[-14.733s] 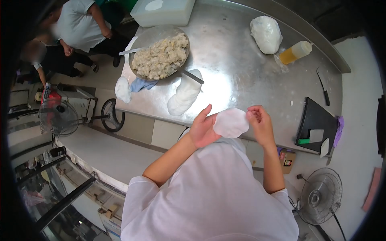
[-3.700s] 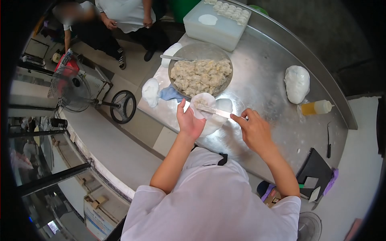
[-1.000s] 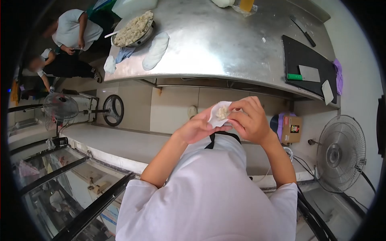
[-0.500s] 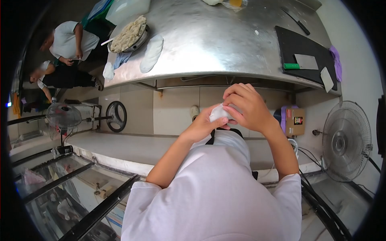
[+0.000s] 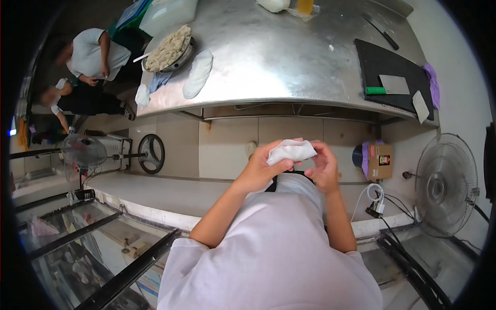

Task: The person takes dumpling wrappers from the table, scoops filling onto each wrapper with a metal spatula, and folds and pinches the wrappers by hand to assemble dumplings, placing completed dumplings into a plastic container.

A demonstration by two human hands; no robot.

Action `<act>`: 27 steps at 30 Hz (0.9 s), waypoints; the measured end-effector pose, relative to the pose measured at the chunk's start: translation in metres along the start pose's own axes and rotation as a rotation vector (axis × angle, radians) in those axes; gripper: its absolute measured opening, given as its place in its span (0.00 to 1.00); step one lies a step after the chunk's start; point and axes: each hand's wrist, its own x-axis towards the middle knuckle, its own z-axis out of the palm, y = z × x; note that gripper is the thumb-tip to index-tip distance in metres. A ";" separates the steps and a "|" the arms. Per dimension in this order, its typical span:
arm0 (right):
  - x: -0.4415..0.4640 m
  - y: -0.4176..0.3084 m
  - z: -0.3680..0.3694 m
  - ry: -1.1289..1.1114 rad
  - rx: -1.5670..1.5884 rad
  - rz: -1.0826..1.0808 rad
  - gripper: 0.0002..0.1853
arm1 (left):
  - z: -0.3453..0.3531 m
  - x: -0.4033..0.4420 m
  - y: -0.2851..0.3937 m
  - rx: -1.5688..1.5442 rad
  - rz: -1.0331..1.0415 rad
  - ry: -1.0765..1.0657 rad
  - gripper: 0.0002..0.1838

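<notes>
In front of my body, I hold a white, folded piece of dough (image 5: 292, 151) between both hands. My left hand (image 5: 262, 168) cups its left end from below, with the thumb lying along the near side. Around the right end curl the fingers of my right hand (image 5: 325, 166), its thumb lower down and off the dough. Whether there is filling inside the fold cannot be seen. On the steel table beyond, a metal bowl (image 5: 181, 62) is heaped with a pale filling (image 5: 168, 49). Beside it lies a row of overlapping white dough rounds (image 5: 199, 75).
The steel table (image 5: 274, 62) carries a black cutting board (image 5: 369, 64) with a green-handled cleaver (image 5: 392, 85) and a white scraper (image 5: 420, 106). A black-handled knife (image 5: 388, 39) lies behind. Fans stand at both sides. Two people (image 5: 93, 57) are at the far left.
My right hand has dropped from above the dough to its right side. The dough now shows as a wider, longer folded piece. The view has shifted slightly.
</notes>
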 end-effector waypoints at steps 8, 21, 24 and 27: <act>-0.008 0.011 0.026 0.186 0.413 0.094 0.15 | -0.002 -0.002 0.011 0.397 0.087 -0.011 0.25; 0.005 -0.016 0.032 0.182 0.120 -0.065 0.13 | 0.006 -0.010 0.008 0.139 0.045 0.240 0.27; 0.004 -0.014 0.036 0.230 0.306 0.040 0.19 | 0.008 -0.006 0.008 0.201 0.174 0.250 0.23; 0.008 -0.011 0.039 0.156 0.456 0.007 0.22 | 0.010 -0.005 0.013 0.223 0.248 0.253 0.20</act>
